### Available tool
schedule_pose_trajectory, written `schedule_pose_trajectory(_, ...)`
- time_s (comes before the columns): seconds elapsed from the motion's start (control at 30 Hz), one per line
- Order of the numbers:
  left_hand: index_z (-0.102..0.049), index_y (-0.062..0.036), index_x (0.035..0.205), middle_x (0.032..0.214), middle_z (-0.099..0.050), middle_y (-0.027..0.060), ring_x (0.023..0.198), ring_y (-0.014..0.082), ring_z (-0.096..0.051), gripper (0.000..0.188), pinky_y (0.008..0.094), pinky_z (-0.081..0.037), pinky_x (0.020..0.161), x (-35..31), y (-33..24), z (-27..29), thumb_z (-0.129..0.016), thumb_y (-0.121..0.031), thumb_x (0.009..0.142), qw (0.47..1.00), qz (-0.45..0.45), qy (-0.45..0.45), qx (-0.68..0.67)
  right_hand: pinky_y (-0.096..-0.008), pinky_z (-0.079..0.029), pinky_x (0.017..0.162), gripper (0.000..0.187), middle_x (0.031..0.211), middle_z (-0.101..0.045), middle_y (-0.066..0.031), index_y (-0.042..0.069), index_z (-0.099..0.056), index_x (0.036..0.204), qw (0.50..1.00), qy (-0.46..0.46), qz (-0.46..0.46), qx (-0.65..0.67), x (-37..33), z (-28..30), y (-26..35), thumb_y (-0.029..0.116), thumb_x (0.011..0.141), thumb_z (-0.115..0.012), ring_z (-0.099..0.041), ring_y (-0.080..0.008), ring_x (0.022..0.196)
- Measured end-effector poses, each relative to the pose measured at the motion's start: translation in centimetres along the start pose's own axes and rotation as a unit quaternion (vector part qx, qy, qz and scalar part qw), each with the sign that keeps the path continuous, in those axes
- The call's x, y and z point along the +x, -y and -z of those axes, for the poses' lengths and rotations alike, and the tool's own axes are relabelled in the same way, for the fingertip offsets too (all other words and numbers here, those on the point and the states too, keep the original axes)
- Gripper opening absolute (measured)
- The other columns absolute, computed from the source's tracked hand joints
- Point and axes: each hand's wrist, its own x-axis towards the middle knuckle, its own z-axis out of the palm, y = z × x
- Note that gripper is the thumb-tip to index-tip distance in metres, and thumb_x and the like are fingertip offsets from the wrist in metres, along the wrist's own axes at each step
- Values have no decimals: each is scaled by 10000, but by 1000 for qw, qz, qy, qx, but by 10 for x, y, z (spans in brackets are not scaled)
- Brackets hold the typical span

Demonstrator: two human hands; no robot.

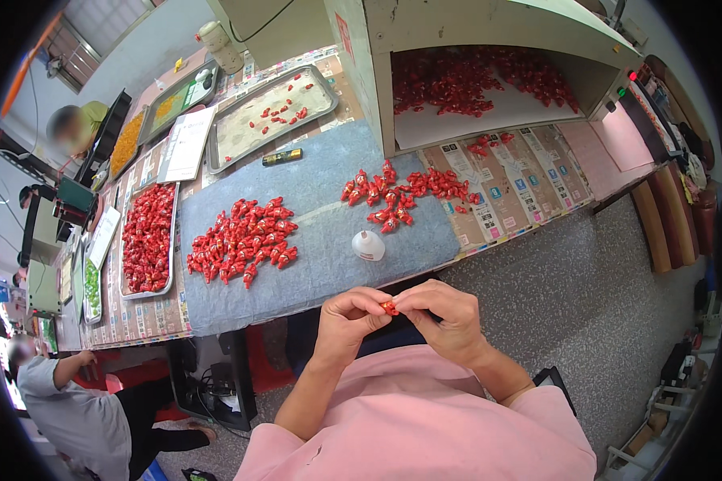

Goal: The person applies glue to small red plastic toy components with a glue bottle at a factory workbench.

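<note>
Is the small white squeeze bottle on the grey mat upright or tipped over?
Upright. The small white squeeze bottle stands on its wide base on the grey mat, its nozzle pointing up, between the two heaps of red pieces.

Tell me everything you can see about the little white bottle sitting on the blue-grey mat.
The small white bottle looks like plastic, squat and dome-shaped, narrowing to a short nozzle on top. It stands upright near the front edge of the blue-grey mat, between the two loose heaps of red wrapped pieces, closer to the right-hand heap. Nothing touches it but the mat; both hands are apart from it, nearer the camera. Its contents cannot be seen.
</note>
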Motion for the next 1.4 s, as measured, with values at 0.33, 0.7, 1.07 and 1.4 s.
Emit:
schedule_pose_trajectory(0.33,-688,-22,967,1098,-658,124,991,181,-644,229,312,-521,923,0,-12,-8,-712,119,787,998,30,-43,-27,-293,-538,738,145,919,-727,-83,36,-708,916,1000,2,-11,20,0,0,-8,-39,793,-727,-686,-204,844)
schedule_pose_trajectory(0.7,-716,-21,960,1087,-659,119,989,183,-639,225,307,-522,910,0,-12,1,-703,123,788,1000,6,-6,4,-270,-523,708,137,913,-699,-82,15,-721,973,991,40,-109,62,-1,4,-6,27,836,-729,-642,-152,789)
schedule_pose_trajectory(1.07,-739,-18,953,1052,-674,125,980,187,-650,236,298,-540,893,-3,-18,2,-718,134,774,996,-46,11,77,-325,-504,721,113,849,-708,-74,31,-715,909,1000,11,-3,4,0,-3,-3,67,811,-759,-650,-221,760)
schedule_pose_trajectory(1.4,-702,8,968,1046,-662,106,943,180,-658,192,296,-537,870,4,-34,19,-688,116,810,983,-80,-55,157,-280,-529,722,149,968,-698,-107,16,-713,1006,997,21,-65,33,5,-11,-8,66,865,-716,-663,-184,810)
